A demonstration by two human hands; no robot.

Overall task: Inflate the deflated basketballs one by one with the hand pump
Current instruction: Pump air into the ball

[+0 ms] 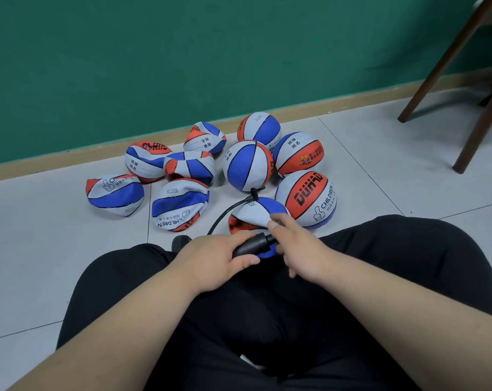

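Gripping the hand pump [253,245] across the lap [267,306] with the left hand [219,261] wrapped tight round the barrel, and with the right hand [301,249] curled onto the plunger end. Lying lower left to upper right along its long axis, so probably stroking out to the right next. Just beyond the right fingertips [274,223], touching them and nearer that hand: the limp basketball [256,211], with the hose [225,213] looping into its top. Counting up the balls in view: ten, four round and six sagging, and a single pump
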